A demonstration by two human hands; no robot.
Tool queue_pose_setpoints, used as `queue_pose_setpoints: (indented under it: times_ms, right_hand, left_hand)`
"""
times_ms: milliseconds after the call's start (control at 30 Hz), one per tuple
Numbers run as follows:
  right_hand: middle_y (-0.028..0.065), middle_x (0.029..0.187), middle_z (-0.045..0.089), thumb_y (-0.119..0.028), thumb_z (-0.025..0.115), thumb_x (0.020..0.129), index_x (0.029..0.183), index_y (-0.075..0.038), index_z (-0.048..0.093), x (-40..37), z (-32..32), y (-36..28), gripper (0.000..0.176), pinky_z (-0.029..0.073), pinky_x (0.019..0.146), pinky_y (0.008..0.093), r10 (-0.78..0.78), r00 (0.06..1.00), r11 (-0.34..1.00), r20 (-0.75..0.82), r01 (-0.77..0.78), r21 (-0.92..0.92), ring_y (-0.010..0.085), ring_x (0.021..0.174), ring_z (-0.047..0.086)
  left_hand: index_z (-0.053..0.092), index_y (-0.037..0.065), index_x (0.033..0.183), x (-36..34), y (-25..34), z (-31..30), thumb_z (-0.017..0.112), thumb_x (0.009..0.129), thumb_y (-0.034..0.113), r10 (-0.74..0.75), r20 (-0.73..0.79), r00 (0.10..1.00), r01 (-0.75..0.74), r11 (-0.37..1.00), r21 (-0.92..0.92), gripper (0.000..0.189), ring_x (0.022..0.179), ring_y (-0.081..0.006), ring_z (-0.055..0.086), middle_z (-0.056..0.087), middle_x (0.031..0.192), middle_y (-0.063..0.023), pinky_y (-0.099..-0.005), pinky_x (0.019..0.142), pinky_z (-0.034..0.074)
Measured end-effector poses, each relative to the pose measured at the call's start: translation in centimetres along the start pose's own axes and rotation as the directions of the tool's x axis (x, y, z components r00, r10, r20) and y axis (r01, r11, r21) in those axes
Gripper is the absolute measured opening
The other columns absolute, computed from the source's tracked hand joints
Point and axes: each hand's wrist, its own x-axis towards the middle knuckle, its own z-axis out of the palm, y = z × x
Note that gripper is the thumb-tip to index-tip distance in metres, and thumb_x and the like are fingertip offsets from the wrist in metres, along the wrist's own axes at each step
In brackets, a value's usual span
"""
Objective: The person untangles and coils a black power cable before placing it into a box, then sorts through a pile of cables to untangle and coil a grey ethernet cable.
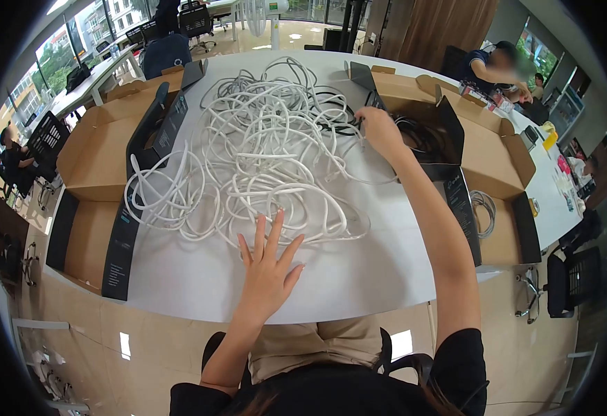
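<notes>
A large tangle of white cables point(269, 139) is heaped across the white table point(179, 277). My left hand point(269, 274) lies at the near edge of the heap, fingers spread, the fingertips by the loose white loops. At the far right side of the heap, my right hand point(381, 132) has its fingers pinched at a black cable point(338, 114), which runs back among the white ones. The exact grip is partly hidden by the hand. Close to my right wrist stands an open box with coiled black cables point(420, 135) inside.
Open cardboard boxes flank the heap, a left one point(95, 236) and a right one point(501, 215). The right one holds a coil of grey cable point(483, 213). A person point(490, 73) sits at the table's far right. An office chair point(570, 281) stands at right.
</notes>
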Motion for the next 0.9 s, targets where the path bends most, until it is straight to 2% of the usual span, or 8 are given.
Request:
queue_pose_setpoints:
  times_ms: [33,133,167,267,433,533,733,900]
  right_hand:
    - [0.0091,0.09,0.062,-0.009,0.051,0.08,0.093,-0.006,0.06,0.2,1.9,1.3,0.016,0.047,0.076,0.0372,-0.1,0.995,0.985,-0.012,0.097,-0.141,0.0257,0.089,0.059]
    - [0.0094,0.097,0.058,-0.007,0.049,0.079,0.097,-0.009,0.059,0.6,4.9,1.8,0.02,0.04,0.086,0.0483,-0.045,0.957,0.94,0.286,0.138,-0.312,0.0253,0.101,0.053]
    - [0.0081,0.093,0.058,-0.008,0.051,0.078,0.094,-0.008,0.059,0.7,5.7,2.2,0.017,0.037,0.086,0.0542,-0.044,0.975,0.957,0.216,0.103,-0.273,0.0257,0.097,0.055]
    - [0.0082,0.095,0.058,-0.009,0.053,0.077,0.093,-0.008,0.059,0.8,3.5,1.1,0.017,0.037,0.087,0.0531,0.073,0.898,0.867,0.433,0.157,-0.472,0.0258,0.097,0.055]
    - [0.0074,0.094,0.049,-0.007,0.055,0.073,0.088,-0.007,0.057,0.5,-0.6,0.8,0.015,0.05,0.071,0.0324,-0.123,0.987,0.912,0.102,0.153,-0.38,0.0253,0.095,0.052]
    - [0.0077,0.096,0.049,-0.007,0.057,0.072,0.087,-0.006,0.056,1.1,-4.0,-0.3,0.015,0.05,0.074,0.0315,-0.264,0.965,0.918,-0.001,0.251,-0.309,0.0245,0.094,0.051]
    - [0.0062,0.104,0.05,-0.005,0.057,0.07,0.091,-0.004,0.056,1.1,-9.1,-2.2,0.021,0.048,0.08,0.0308,-0.42,0.907,0.819,-0.015,0.372,-0.437,0.0219,0.103,0.048]
    - [0.004,0.113,0.052,-0.006,0.055,0.072,0.088,-0.005,0.059,0.3,-11.2,-2.1,0.016,0.037,0.098,0.0344,-0.546,0.837,0.665,-0.019,0.42,-0.618,0.0188,0.118,0.04]
  left_hand:
    - [0.052,0.014,0.12,-0.1,-0.1,0.0,0.063,0.076,0.02,0.002,-0.007,1.0,-0.002,1.0,0.0,0.045,0.134,-0.038,0.005,0.014,0.146,-0.0132,-0.0612,0.102,0.002]
    - [0.053,0.014,0.118,-0.2,-0.5,0.0,0.062,0.077,0.02,0.016,-0.01,1.0,-0.016,1.0,0.024,0.043,0.134,-0.0372,0.006,0.016,0.145,-0.0126,-0.0611,0.102,0.003]
    - [0.053,0.014,0.118,-0.2,-0.7,-0.2,0.062,0.077,0.02,0.019,-0.013,1.0,-0.019,0.999,0.028,0.042,0.134,-0.0371,0.006,0.016,0.145,-0.0125,-0.0611,0.102,0.003]
    - [0.054,0.014,0.117,-0.4,-0.8,-0.4,0.062,0.077,0.02,0.022,-0.016,1.0,-0.022,0.999,0.03,0.041,0.134,-0.037,0.007,0.017,0.145,-0.0125,-0.0612,0.102,0.004]
    - [0.054,0.013,0.115,-0.4,-0.7,-0.3,0.062,0.077,0.02,0.032,-0.027,0.999,-0.031,0.999,0.035,0.039,0.134,-0.0373,0.007,0.017,0.145,-0.0127,-0.0613,0.101,0.006]
    - [0.054,0.013,0.115,-0.5,-0.7,-0.2,0.062,0.077,0.02,0.037,-0.041,0.998,-0.036,0.999,0.018,0.039,0.134,-0.0374,0.007,0.017,0.145,-0.0128,-0.0615,0.101,0.006]
    - [0.054,0.012,0.114,-0.7,-0.5,-0.2,0.062,0.077,0.018,0.036,-0.059,0.998,-0.036,0.999,0.002,0.038,0.134,-0.0373,0.007,0.017,0.145,-0.0124,-0.0613,0.102,0.006]
    - [0.055,0.012,0.112,-0.8,-0.4,0.0,0.062,0.076,0.017,0.032,-0.082,0.996,-0.033,0.999,-0.009,0.036,0.134,-0.0369,0.007,0.017,0.144,-0.0121,-0.0605,0.103,0.007]
